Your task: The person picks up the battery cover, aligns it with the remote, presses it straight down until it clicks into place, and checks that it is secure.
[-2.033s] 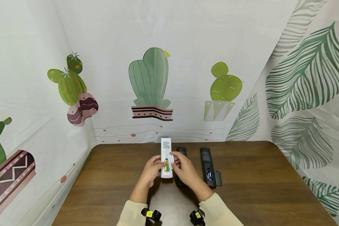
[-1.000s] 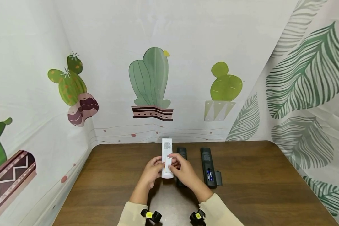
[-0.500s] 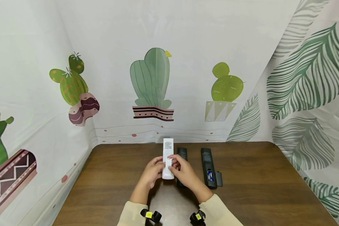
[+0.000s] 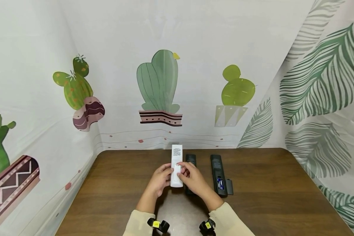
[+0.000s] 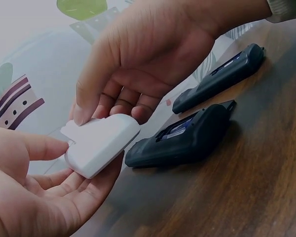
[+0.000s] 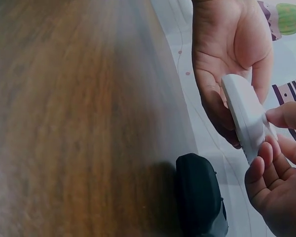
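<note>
My left hand (image 4: 159, 178) grips a white remote control (image 4: 177, 151) by its left side, back face up, above the table. The right hand (image 4: 195, 179) pinches a small white battery cover (image 4: 177, 173) between thumb and index finger, laid over the lower back of the remote, where it hides the battery compartment. In the left wrist view, the cover (image 5: 81, 131) stands slightly raised at one edge of the remote (image 5: 101, 148), under the right thumb. Seen from the right wrist, the remote (image 6: 242, 111) is tilted between both hands.
Behind the right hand lies a black remote (image 4: 190, 159) with an open battery compartment. Farther right is another black remote (image 4: 216, 165), blue batteries (image 4: 220, 184) showing, its dark cover (image 4: 229, 186) beside it. The wooden table (image 4: 268, 183) ends at a cactus-print cloth (image 4: 197, 98).
Two seconds ago a green and yellow battery showed in the white remote and the cover was at its right side. The cover has since moved left over the compartment, hiding the battery.
</note>
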A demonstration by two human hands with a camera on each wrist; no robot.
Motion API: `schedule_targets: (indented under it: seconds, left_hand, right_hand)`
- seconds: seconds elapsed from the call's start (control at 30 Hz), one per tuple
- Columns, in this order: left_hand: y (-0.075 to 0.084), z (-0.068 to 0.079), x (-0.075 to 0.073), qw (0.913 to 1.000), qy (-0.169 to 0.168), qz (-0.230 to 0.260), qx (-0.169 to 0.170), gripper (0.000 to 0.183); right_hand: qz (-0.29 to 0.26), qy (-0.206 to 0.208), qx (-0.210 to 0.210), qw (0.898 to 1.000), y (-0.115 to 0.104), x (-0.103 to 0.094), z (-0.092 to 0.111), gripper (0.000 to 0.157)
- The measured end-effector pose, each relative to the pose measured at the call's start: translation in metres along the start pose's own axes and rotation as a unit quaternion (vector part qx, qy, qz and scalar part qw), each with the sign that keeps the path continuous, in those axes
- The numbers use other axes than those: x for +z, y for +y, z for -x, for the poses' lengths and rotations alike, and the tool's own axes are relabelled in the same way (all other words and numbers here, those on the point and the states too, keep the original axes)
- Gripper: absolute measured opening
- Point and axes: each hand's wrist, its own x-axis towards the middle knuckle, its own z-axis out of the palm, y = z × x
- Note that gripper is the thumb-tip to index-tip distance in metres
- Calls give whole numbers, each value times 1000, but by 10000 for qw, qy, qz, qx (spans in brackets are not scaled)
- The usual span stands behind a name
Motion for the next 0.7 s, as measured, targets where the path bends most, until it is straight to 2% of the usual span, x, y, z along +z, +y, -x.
schedule_targets:
  seconds: [0.23, 0.7]
  left_hand:
    - [1, 1, 2, 10000, 29, 22, -31, 49]
    - [-1, 1, 2, 9998, 135, 66, -94, 51]
  right_hand:
    - [155, -29, -29, 9999, 1, 0, 0, 33]
    - [79, -4, -44, 10000, 3, 1, -1, 34]
